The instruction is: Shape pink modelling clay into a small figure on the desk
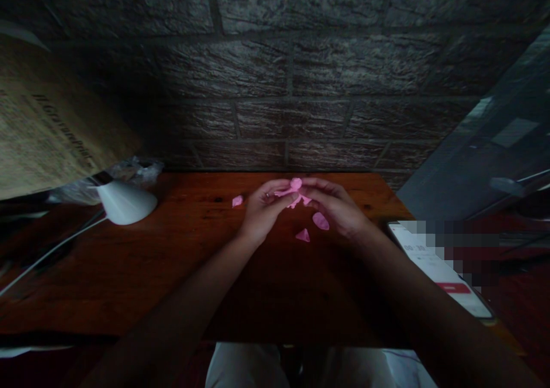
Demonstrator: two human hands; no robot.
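Note:
A pink, soft-looking piece (296, 184) with a rounded knob on top and ragged lower edges is held up between both hands; its material is hard to tell. My left hand (263, 211) is closed on its left side, thumb in front and fingers behind. On the opposite side, my right hand (340, 206) pinches the same piece. Three loose pink bits lie around the hands on the tabletop: a small lump (238, 201) left of my left hand, an oval flat piece (320, 221) under my right hand, and a triangular piece (303, 235) nearer to me.
The wooden table (172, 262) meets a dark brick wall (258, 67). At left stands a lamp with a white base (126, 202) and printed shade (51, 113), its cable trailing forward, beside clear plastic (137, 170). A lit phone (433, 270) lies near the right edge.

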